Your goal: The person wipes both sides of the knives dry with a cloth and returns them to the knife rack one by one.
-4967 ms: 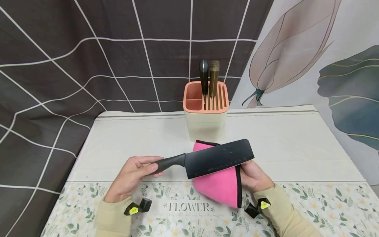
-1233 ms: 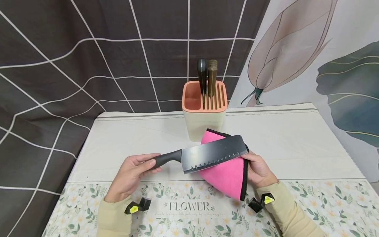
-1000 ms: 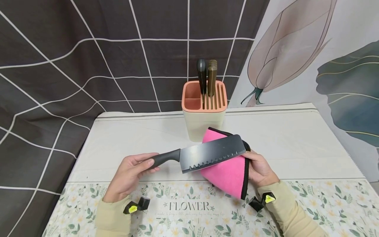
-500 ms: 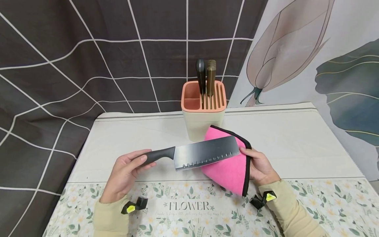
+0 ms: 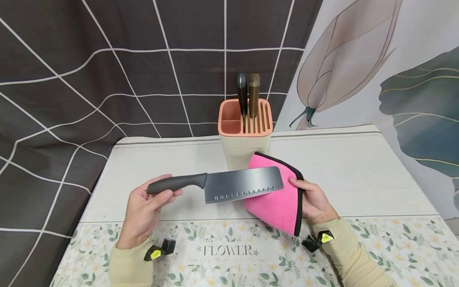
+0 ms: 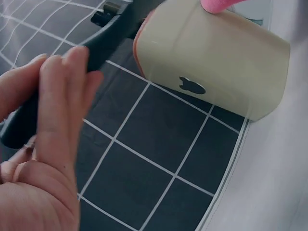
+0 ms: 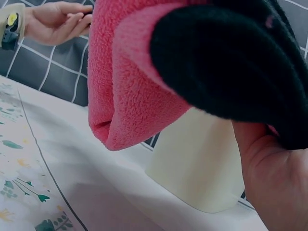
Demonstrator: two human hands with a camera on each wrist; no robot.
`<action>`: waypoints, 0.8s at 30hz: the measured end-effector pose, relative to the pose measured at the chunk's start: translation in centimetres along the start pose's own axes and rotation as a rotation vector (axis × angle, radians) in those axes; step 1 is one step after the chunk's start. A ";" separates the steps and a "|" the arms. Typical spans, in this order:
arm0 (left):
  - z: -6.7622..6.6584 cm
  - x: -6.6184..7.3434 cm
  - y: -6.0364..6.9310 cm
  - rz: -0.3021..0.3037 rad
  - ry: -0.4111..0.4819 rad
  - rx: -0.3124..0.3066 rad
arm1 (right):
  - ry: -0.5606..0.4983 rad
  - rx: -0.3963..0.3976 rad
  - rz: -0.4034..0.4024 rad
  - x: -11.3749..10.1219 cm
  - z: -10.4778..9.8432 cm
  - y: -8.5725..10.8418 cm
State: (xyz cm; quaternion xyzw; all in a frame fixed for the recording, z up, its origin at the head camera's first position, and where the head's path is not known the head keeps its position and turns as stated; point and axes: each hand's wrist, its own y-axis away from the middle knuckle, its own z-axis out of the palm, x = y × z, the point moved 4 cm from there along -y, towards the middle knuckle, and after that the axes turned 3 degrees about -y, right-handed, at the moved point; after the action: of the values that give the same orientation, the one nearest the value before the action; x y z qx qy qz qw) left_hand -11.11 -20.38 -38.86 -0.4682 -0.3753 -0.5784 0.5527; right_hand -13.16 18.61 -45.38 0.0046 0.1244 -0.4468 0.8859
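Observation:
My left hand [image 5: 145, 209] grips the dark grey handle of a kitchen knife [image 5: 244, 184], a broad, cleaver-shaped blade with a row of dimples along its lower edge. The blade points right, almost level, above the table. Behind it is a folded pink cloth [image 5: 276, 215] with black trim, which my right hand [image 5: 317, 203] pinches at its right edge, thumb in front. Blade and cloth overlap in the head view; whether they touch I cannot tell. In the left wrist view the handle [image 6: 21, 122] lies across the fingers. The pink cloth [image 7: 139, 82] fills much of the right wrist view.
A cream knife holder [image 5: 242, 153] with an orange slotted top stands behind the cloth. It holds a black-handled knife [image 5: 242, 89] and a brown-handled one [image 5: 254, 93]. A floral mat [image 5: 229, 275] covers the table's near part; a dark checked curtain [image 5: 143, 71] hangs behind.
My left hand has drawn the knife leftward, so its tip lies farther from my right hand and more pink shows. Over the last seconds the cloth has shifted right and slightly up.

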 end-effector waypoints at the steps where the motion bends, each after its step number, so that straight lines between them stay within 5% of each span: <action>1: 0.1 0.2 0.0 0.030 -0.018 0.020 | -0.004 0.002 0.001 0.0 0.0 0.0; 7: 0.8 1.6 -0.2 0.223 -0.157 0.143 | -0.031 0.018 0.022 -0.2 -0.2 0.0; 10: 1.3 2.6 -0.6 0.333 -0.131 0.170 | -0.047 0.023 0.038 -0.3 -0.3 0.0; 17: 2.9 5.3 -1.6 0.604 -0.016 0.117 | -0.036 0.062 0.046 -0.7 -0.6 0.1; 24: 6.1 9.5 -2.8 0.825 -0.100 0.052 | -0.028 0.131 0.052 -0.7 -1.0 0.1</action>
State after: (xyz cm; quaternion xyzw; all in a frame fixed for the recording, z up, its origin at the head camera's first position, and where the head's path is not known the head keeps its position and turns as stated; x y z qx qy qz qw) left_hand -12.60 -17.03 -27.83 -0.5927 -0.1971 -0.2754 0.7308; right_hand -13.67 19.33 -46.20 0.0597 0.0824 -0.4308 0.8967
